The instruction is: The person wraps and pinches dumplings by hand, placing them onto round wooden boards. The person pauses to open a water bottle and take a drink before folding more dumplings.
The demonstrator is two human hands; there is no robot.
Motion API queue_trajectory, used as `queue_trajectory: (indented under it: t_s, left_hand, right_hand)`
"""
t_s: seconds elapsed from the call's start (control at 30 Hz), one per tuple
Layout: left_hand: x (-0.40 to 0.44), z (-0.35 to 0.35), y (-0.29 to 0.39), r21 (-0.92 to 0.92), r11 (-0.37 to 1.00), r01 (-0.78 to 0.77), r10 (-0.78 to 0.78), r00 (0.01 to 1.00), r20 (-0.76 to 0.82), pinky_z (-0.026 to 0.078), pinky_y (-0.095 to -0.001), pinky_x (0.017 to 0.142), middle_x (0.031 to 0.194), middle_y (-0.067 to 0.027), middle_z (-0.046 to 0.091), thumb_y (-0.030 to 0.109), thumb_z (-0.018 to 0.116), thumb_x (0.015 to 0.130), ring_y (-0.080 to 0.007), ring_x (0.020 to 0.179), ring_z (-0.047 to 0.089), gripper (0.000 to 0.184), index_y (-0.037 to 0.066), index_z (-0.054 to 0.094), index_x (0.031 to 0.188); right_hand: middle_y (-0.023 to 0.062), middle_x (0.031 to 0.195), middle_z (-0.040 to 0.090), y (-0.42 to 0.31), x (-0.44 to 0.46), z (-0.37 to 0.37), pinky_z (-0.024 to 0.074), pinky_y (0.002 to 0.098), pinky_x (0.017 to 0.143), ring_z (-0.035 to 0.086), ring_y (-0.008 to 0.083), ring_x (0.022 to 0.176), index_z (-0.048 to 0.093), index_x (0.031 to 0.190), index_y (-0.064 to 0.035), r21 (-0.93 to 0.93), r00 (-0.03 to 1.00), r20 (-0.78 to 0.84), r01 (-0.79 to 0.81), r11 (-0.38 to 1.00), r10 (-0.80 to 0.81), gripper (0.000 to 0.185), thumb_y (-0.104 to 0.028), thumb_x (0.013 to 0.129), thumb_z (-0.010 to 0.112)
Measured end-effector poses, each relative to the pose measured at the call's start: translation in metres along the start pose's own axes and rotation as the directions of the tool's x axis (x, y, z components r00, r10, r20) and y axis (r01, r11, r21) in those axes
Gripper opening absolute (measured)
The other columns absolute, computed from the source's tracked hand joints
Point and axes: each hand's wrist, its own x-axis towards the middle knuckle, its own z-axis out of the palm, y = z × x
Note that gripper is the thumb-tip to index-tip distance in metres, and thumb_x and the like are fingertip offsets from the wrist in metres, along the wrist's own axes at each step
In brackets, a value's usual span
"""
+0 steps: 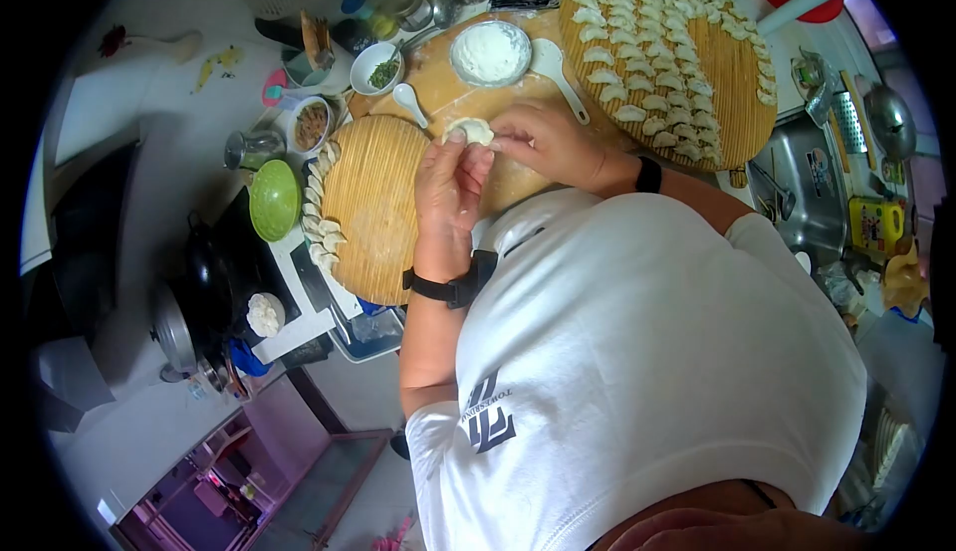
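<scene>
Between my two hands is a dumpling (pixel 468 132), pale and partly folded. My left hand (pixel 450 181) holds it from below, thumb and fingers closed on it. The fingers of my right hand (pixel 546 141) pinch its right edge. Beneath them lies a floured wooden board (pixel 453 101). Left of my left hand, a round bamboo board (pixel 376 188) carries finished dumplings (pixel 317 203) along its left edge. A larger round board (pixel 732 103) at the upper right bears rows of dumplings (pixel 647 63). My fingers hide part of the dumpling in my hands.
A bowl of flour (pixel 490 52) sits behind my hands, with a white spoon (pixel 408 103) and a flat white scoop (pixel 558 73) nearby. Bowls of chopped greens (pixel 381 70) and brown filling (pixel 310 124) stand left, beside a green bowl (pixel 274 200). A sink (pixel 812 183) is right.
</scene>
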Motion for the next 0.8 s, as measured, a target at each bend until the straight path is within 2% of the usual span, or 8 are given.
queue_trajectory:
  t_s: [0.2,0.37,0.47,0.53,0.67,0.73,0.77,0.8]
  left_hand:
    - [0.001,0.01,0.001,0.054,0.995,-0.088,0.091,0.994,-0.053,0.058,-0.0235,0.064,0.084,-0.0068,0.065,0.011,0.062,0.092,-0.0132,0.069,0.064,0.011,0.003,0.058,0.098]
    - [0.005,0.009,0.0,0.133,0.982,-0.132,0.14,0.989,-0.052,0.057,-0.0233,0.063,0.086,-0.0079,0.065,0.009,0.062,0.092,-0.0138,0.071,0.065,0.01,0.002,0.058,0.098]
    - [0.004,0.012,0.001,0.162,0.976,-0.144,0.151,0.988,-0.033,0.058,-0.0239,0.064,0.088,-0.0087,0.066,0.008,0.061,0.092,-0.0145,0.073,0.065,0.01,0.002,0.058,0.099]
    - [0.003,0.014,0.002,0.166,0.975,-0.147,0.151,0.988,-0.011,0.058,-0.0244,0.064,0.089,-0.0092,0.066,0.008,0.061,0.092,-0.0149,0.073,0.066,0.01,0.001,0.058,0.1]
    - [0.005,0.01,0.003,0.104,0.988,-0.116,0.116,0.993,0.004,0.059,-0.0266,0.067,0.093,-0.0105,0.066,0.007,0.06,0.093,-0.0165,0.075,0.067,0.013,0.001,0.057,0.104]
    - [0.006,0.01,0.006,0.06,0.992,-0.111,0.111,0.994,0.015,0.06,-0.0272,0.068,0.095,-0.0112,0.066,0.007,0.059,0.093,-0.0175,0.077,0.068,0.014,0.0,0.056,0.105]
    - [0.006,0.01,0.008,0.043,0.993,-0.111,0.111,0.994,0.002,0.059,-0.0284,0.07,0.096,-0.0108,0.067,0.008,0.06,0.093,-0.0189,0.08,0.068,0.015,0.002,0.057,0.106]
    - [0.005,0.011,0.01,0.027,0.993,-0.111,0.111,0.994,-0.01,0.059,-0.0295,0.072,0.096,-0.0104,0.067,0.01,0.061,0.092,-0.0203,0.083,0.068,0.017,0.003,0.058,0.107]
  right_hand:
    - [0.0116,0.08,0.061,-0.005,0.006,-0.002,0.0488,0.0365,0.063,0.061,0.0272,0.072,0.063,0.09,-0.002,-0.057,0.997,-0.025,0.067,0.996,-0.068,0.017,-0.013,0.08,0.069]
    - [0.0128,0.079,0.06,-0.004,0.01,-0.003,0.0476,0.0381,0.062,0.059,0.0305,0.072,0.062,0.089,-0.0022,-0.132,0.992,-0.045,0.112,0.985,-0.119,0.012,-0.01,0.08,0.066]
    - [0.0129,0.079,0.059,0.001,0.011,-0.003,0.0473,0.0387,0.063,0.059,0.0324,0.072,0.062,0.085,-0.0026,-0.149,0.979,-0.024,0.197,0.969,-0.203,0.009,-0.009,0.08,0.065]
    - [0.0113,0.08,0.061,0.003,0.011,-0.004,0.0492,0.0392,0.065,0.06,0.0308,0.075,0.062,0.083,-0.004,-0.165,0.985,0.016,0.174,0.971,-0.174,0.01,-0.014,0.082,0.062]
    - [0.011,0.08,0.061,0.003,0.012,-0.004,0.0491,0.0385,0.065,0.061,0.029,0.073,0.061,0.082,-0.0037,-0.139,0.985,0.007,0.173,0.975,-0.174,0.011,-0.015,0.083,0.064]
    - [0.0107,0.081,0.063,-0.003,0.013,-0.01,0.0498,0.0353,0.066,0.062,0.0252,0.074,0.063,0.087,-0.0031,0.034,0.994,0.1,-0.053,0.998,0.049,0.014,-0.017,0.084,0.067]
    - [0.0107,0.081,0.063,-0.002,0.013,-0.009,0.0498,0.0353,0.066,0.062,0.0252,0.074,0.063,0.087,-0.0031,0.033,0.994,0.101,-0.052,0.998,0.048,0.014,-0.017,0.084,0.067]
    - [0.0109,0.083,0.064,0.001,0.012,-0.008,0.0502,0.0336,0.066,0.063,0.0234,0.075,0.064,0.09,-0.0029,0.114,0.994,0.065,-0.097,0.989,0.09,0.016,-0.018,0.084,0.068]
